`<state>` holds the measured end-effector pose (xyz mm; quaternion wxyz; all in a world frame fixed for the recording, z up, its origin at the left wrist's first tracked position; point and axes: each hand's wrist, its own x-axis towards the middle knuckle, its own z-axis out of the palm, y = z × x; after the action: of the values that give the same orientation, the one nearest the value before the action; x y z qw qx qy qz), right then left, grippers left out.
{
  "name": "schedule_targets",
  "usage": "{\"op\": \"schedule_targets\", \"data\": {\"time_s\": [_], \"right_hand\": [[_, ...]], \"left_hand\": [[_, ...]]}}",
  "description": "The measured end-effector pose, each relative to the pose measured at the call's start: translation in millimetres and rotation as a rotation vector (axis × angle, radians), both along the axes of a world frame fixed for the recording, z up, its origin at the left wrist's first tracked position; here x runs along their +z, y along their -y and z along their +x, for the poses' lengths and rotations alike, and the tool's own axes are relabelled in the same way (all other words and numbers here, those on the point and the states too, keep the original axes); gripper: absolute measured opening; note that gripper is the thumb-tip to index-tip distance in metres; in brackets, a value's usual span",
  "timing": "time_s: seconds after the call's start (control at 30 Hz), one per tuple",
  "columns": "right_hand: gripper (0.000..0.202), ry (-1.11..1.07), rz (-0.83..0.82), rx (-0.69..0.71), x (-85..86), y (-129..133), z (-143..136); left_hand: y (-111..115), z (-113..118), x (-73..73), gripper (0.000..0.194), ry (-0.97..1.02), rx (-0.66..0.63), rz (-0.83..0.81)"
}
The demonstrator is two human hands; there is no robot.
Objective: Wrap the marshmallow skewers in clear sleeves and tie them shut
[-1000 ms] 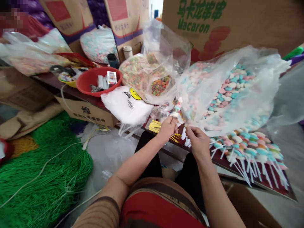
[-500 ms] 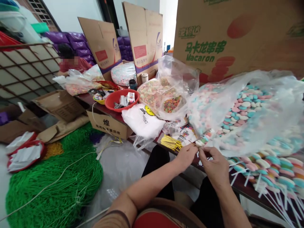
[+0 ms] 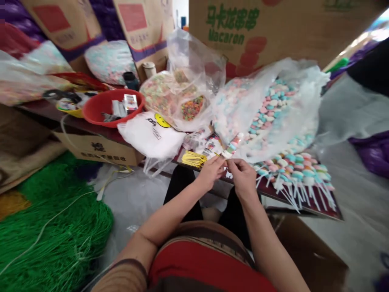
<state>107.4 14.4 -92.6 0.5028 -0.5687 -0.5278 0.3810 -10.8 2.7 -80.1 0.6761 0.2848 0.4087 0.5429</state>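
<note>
Both hands meet at the table's front edge, around the lower end of a wrapped candy skewer [image 3: 232, 147]. My left hand [image 3: 214, 170] pinches at its base, where a thin yellow strip shows. Thumb and fingers of my right hand [image 3: 242, 173] are closed at the same spot from the right. The skewer tilts up and to the right, in clear wrap. A bundle of yellow ties [image 3: 193, 159] lies just left of my hands, beside printed packets [image 3: 212, 147]. Right of them, candy skewers with white sticks [image 3: 299, 172] are piled on the table.
A large bag of pastel candies [image 3: 267, 109] stands behind my hands. Farther left are a white plastic bag [image 3: 152, 136], a red basin [image 3: 103, 115] and a bag of small candies [image 3: 164, 95]. Green netting [image 3: 60, 227] covers the floor at left; a Macaron carton [image 3: 285, 32] stands behind.
The view has swung to the right, so the table's contents appear farther left and the right table end shows. Both hands remain together at the skewer's base, which now points more upward.
</note>
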Motion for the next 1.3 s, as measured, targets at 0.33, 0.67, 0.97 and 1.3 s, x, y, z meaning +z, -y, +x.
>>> {"op": "schedule_targets", "data": {"time_s": [0.33, 0.67, 0.97, 1.3], "right_hand": [[0.046, -0.360, -0.135, 0.377, 16.3, 14.5, 22.0], [0.038, -0.364, -0.188, 0.207, -3.9, 10.4, 37.0], [0.034, -0.085, -0.019, -0.037, -19.3, 14.5, 21.2], [0.026, 0.240, 0.134, 0.107, 19.3, 28.4, 9.0]], "left_hand": [[19.7, -14.2, 16.7, 0.032, 0.231, -0.498, -0.100], [25.1, 9.4, 11.4, 0.044, 0.245, -0.491, -0.229], [24.8, 9.6, -3.5, 0.040, -0.738, -0.028, 0.237], [8.5, -19.3, 42.3, 0.054, 0.011, -0.188, 0.387]]}}
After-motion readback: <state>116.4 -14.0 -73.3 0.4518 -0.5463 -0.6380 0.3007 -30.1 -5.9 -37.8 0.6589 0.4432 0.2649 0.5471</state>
